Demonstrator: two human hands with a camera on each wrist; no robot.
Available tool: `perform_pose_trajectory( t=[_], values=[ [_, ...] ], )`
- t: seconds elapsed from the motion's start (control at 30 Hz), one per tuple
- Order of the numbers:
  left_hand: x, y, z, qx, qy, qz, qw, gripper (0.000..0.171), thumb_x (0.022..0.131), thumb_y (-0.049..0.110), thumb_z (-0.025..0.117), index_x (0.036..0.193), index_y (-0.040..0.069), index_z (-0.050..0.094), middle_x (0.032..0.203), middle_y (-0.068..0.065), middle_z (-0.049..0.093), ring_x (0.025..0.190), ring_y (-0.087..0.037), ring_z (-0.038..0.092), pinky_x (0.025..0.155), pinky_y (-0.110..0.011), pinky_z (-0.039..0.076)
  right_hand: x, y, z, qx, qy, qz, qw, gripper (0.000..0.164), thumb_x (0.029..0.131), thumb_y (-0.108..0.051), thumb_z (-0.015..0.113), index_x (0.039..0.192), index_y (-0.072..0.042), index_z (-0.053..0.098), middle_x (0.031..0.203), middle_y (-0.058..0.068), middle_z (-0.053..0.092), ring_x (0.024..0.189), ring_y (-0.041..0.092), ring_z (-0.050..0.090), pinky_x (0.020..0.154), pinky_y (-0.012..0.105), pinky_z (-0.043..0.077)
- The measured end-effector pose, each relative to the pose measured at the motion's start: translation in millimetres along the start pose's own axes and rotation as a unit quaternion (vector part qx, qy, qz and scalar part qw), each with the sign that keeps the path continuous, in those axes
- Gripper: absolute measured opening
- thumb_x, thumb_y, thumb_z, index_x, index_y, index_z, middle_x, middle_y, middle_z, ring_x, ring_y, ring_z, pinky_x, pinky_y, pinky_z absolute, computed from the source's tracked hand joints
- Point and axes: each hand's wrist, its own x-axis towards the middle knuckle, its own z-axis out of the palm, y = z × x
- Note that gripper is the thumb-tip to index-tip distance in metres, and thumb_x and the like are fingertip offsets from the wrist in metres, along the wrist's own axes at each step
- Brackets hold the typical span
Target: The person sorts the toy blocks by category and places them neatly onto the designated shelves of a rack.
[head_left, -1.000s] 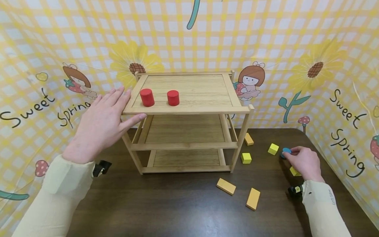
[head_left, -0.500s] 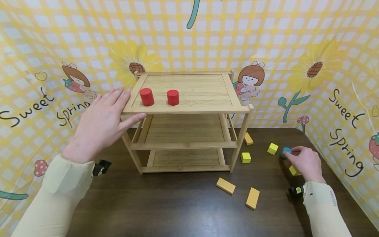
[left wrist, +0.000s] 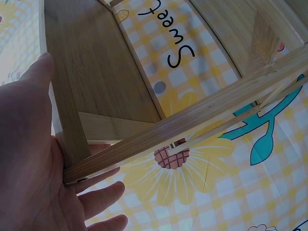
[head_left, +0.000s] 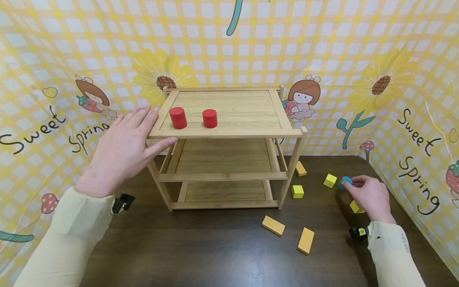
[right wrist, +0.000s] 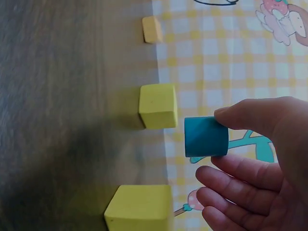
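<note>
Blue cyl x1 | red cyls x2 | ylw cubes x3

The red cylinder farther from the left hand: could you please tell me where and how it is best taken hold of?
I would pinch the red cylinder by its curved side near mid-height, probably coming from the right. It stands upright on the wooden rack, with bare surface to its right, while the other red cylinder stands on its left.
</note>
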Motion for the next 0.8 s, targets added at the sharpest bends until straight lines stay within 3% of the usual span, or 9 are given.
perform_pose_trajectory(
  t=[0.8],
  values=[
    [0.0, -0.6, 0.7, -0.002, 0.001, -0.001, 1.0, 0.092, 0.1, 0.068, 0.043, 0.162, 0.004, 0.023, 0.163, -0.024, 0.027, 0.148, -0.045, 0.025, 0.122, -0.057, 0.009, -8, -32, -13, 0.023, 0.049, -0.053, 0.997, 0.051, 0.094, -0.043, 0.072, 0.107, 0.007, 0.072, 0.088, 0.016, 0.073, 0.078, 0.03, 0.067, 0.06, 0.034, 0.049]
  ],
)
